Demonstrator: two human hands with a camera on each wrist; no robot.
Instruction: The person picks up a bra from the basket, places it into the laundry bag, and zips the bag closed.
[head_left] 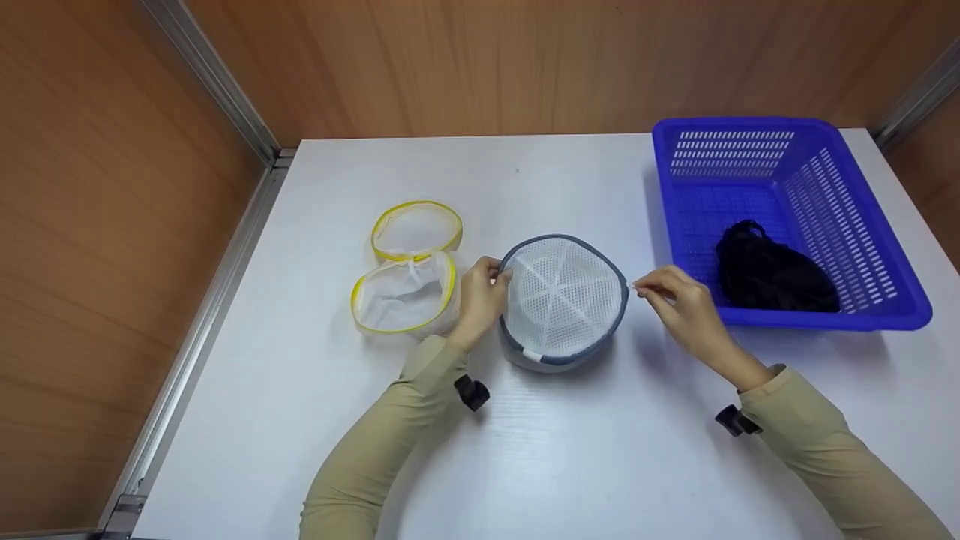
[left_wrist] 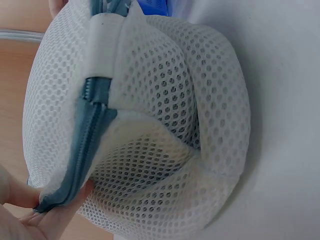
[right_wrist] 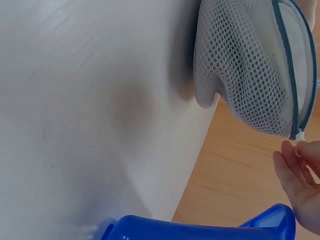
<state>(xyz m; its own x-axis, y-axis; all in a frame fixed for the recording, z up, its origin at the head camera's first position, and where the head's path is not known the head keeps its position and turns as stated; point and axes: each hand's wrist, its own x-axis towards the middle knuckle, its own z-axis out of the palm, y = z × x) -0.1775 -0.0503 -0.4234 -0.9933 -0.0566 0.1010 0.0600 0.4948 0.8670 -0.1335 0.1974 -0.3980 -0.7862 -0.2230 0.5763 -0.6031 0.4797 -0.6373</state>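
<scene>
A round white mesh laundry bag (head_left: 555, 300) with a blue-grey zipper edge stands at the middle of the table. My left hand (head_left: 481, 297) pinches the left side of its rim; in the left wrist view, thumb and fingers grip the zipper band (left_wrist: 86, 145), below a white tab (left_wrist: 102, 47). On the other side, my right hand (head_left: 686, 307) pinches the small white zipper pull (right_wrist: 300, 136), seen at the corner of the band in the right wrist view. The bag's mesh wall (left_wrist: 220, 90) sags inward in folds.
Left of the hands lies another mesh bag (head_left: 401, 330) with yellow trim, its round lid (head_left: 417, 229) folded back. A blue plastic basket (head_left: 679, 225) stands at the right, holding a black cloth item (head_left: 776, 274). Wooden panels (head_left: 487, 67) wall the table's back and sides.
</scene>
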